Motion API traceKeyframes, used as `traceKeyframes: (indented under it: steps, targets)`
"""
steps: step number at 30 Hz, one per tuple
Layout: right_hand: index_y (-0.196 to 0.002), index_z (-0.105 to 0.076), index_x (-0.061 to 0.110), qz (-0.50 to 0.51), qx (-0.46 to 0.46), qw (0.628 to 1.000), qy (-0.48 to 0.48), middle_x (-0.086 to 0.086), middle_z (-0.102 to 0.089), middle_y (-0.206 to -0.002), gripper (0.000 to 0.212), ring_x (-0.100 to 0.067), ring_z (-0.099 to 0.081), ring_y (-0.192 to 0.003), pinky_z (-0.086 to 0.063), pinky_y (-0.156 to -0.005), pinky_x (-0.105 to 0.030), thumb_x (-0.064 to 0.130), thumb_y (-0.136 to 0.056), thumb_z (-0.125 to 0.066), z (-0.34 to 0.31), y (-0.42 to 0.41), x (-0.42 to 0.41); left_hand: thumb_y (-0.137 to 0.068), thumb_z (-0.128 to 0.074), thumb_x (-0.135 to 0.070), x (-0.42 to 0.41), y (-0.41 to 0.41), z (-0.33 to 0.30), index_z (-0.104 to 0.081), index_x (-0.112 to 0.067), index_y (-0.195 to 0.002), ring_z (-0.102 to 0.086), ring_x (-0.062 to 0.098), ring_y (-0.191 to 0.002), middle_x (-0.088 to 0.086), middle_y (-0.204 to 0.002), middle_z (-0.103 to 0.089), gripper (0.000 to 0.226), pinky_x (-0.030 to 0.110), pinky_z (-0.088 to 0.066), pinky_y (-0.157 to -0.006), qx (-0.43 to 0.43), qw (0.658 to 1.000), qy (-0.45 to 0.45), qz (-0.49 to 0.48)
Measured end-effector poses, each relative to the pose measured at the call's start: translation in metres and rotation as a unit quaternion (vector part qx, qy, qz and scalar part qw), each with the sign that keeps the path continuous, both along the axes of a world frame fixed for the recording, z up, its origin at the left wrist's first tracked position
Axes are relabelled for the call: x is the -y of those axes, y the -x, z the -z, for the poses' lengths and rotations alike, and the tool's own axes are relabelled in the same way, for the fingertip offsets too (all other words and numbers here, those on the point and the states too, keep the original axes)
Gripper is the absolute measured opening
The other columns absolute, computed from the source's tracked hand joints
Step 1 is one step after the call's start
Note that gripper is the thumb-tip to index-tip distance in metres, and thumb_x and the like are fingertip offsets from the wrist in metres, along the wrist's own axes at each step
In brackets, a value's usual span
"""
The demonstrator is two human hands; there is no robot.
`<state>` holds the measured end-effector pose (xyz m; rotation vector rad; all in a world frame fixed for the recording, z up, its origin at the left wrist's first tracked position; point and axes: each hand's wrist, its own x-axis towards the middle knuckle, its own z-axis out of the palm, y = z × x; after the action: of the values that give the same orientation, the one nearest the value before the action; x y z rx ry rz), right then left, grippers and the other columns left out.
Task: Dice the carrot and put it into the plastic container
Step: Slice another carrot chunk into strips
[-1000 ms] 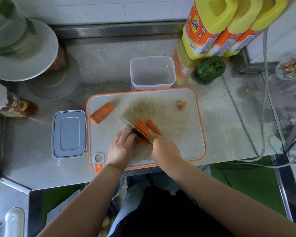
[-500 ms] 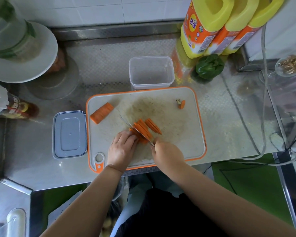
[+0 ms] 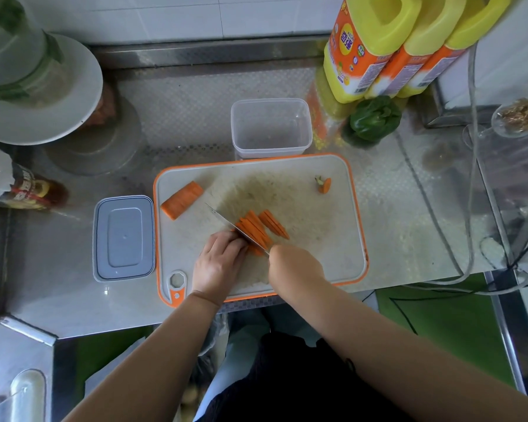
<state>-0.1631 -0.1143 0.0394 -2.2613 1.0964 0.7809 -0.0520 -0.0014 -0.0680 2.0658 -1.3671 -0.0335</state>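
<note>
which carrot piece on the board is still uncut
The carrot chunk at the board's far left corner, whole and apart from both hands. The other pieces are sticks by the knife.

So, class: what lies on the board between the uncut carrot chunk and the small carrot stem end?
In the head view, only bare, stained white cutting board lies between the orange carrot chunk and stem end.

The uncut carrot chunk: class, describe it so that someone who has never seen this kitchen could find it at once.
Start at the cutting board with the orange rim, in the middle of the steel counter. Go to its far left corner, beside the grey lid; the carrot chunk lies there alone. Unlike the thin sticks under the knife, it is one thick, whole piece.
</note>
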Motion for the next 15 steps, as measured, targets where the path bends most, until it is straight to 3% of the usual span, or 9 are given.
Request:
traceKeyframes:
  steps: [8, 12, 15]
  targets:
    - [-0.106, -0.060, 0.010, 0.005, 0.027, 1.000, 0.010, -0.008, -0.066, -0.099, 0.017, -0.027, -0.064, -0.090, -0.050, -0.073, -0.032, 0.007, -0.096, -0.047, 0.011, 0.006, -0.007, -0.087, -0.069, -0.011, 0.000, 0.001, -0.002, -0.072, -0.004, -0.093, -0.059, 0.026, -0.093, 0.009, -0.100, -0.065, 0.009, 0.038, -0.054, -0.073, -0.007, 1.000, 0.002, -0.001]
    - [-0.102, -0.059, 0.009, 0.060, 0.042, 0.997, -0.038, -0.009, -0.063, -0.092, 0.024, -0.030, -0.062, -0.090, -0.046, -0.069, -0.033, 0.029, -0.098, -0.048, 0.015, 0.007, 0.009, -0.085, -0.067, -0.008, -0.002, 0.000, -0.001, -0.071, -0.005, -0.092, -0.059, 0.028, -0.092, 0.008, -0.100, -0.064, 0.008, 0.039, -0.056, -0.067, 0.007, 1.000, 0.001, 0.003]
    - [-0.089, -0.051, 0.011, 0.076, 0.032, 0.993, -0.084, -0.004, -0.053, -0.075, 0.031, -0.029, -0.057, -0.077, -0.039, -0.063, -0.030, 0.041, -0.098, -0.046, 0.018, 0.008, 0.020, -0.086, -0.058, -0.009, -0.005, -0.002, 0.000, -0.068, -0.006, -0.095, -0.057, 0.027, -0.093, 0.004, -0.104, -0.058, 0.013, 0.039, -0.057, -0.066, 0.008, 1.000, 0.002, 0.003]
